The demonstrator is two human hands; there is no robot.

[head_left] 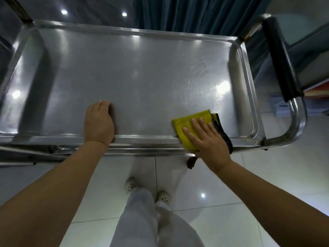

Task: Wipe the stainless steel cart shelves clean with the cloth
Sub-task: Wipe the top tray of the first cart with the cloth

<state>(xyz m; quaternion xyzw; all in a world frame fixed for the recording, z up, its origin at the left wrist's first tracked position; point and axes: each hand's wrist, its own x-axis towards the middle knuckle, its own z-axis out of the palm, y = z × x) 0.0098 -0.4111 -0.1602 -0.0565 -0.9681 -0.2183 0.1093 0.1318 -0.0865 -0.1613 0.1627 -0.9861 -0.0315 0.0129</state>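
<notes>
We see a yellow cloth (pixel 194 125) with dark grey backing on the silvery shelf (pixel 142 77), beside a black handle grip (pixel 281 59). Beyond hangs a teal curtain (pixel 187 13); below us, white floor tiles (pixel 267 172), pale trousers (pixel 142 220) and white shoes (pixel 130 186) dotted with dark holes.

Right hand (pixel 207 138) presses the yellow cloth (pixel 192 127) flat at the top shelf (pixel 142 73) near rim; left hand (pixel 99 122) rests flat, fingers perhaps slightly curled.
</notes>
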